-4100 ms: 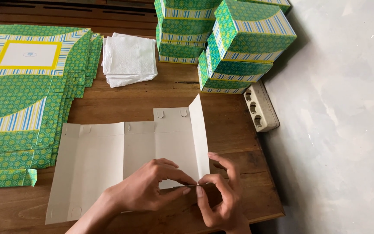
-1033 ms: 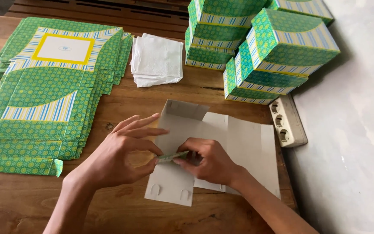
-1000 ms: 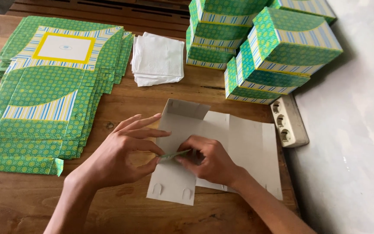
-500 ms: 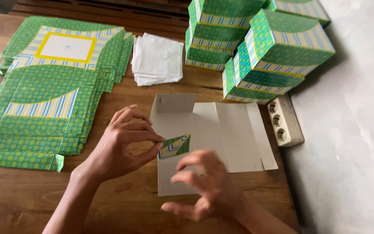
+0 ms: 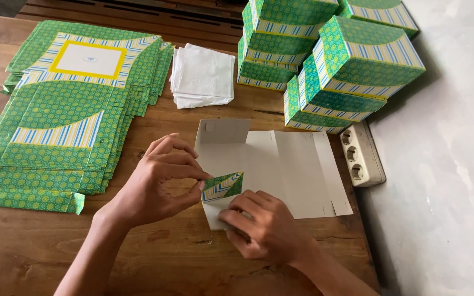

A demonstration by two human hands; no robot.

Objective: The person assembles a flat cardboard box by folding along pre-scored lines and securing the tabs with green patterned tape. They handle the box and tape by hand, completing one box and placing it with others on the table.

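Head view, one frame. Wooden table (image 5: 45, 246) fills the field; grey floor (image 5: 451, 164) runs along the 3 o'clock side.

Carton blank (image 5: 286, 170): flat, white inner face up, at centre of the table. Its near-left flap (image 5: 223, 186) is turned over, so a small triangle of green print with striped edge shows.

Left hand (image 5: 157, 183): thumb and forefinger pressed together, pinching the upper left edge of the flap. Other fingers curl loosely above, not touching the blank as far as can be told.

Right hand (image 5: 261, 227): at 6 o'clock of the flap, palm down, fingers bent and close together, tips pressing on the white card just below the flap. It grips nothing; it presses flat. Whether the thumb is under the card cannot be told.

Surroundings:
- Stack of flat printed blanks (image 5: 67, 115), green with striped bands and a white, yellow-framed panel, at 9 to 10 o'clock of the carton blank, fanned slightly, apart from it.
- White paper pile (image 5: 201, 74) at 11 o'clock, between the flat stack and the boxes.
- Made-up green boxes (image 5: 330, 60) stacked at 12 to 1 o'clock, several high, the nearest just beyond the blank's far edge.
- Socket strip (image 5: 360, 153), beige, at 3 o'clock, just beside the blank's right edge, at the table's margin.

Both forearms enter from 6 o'clock.
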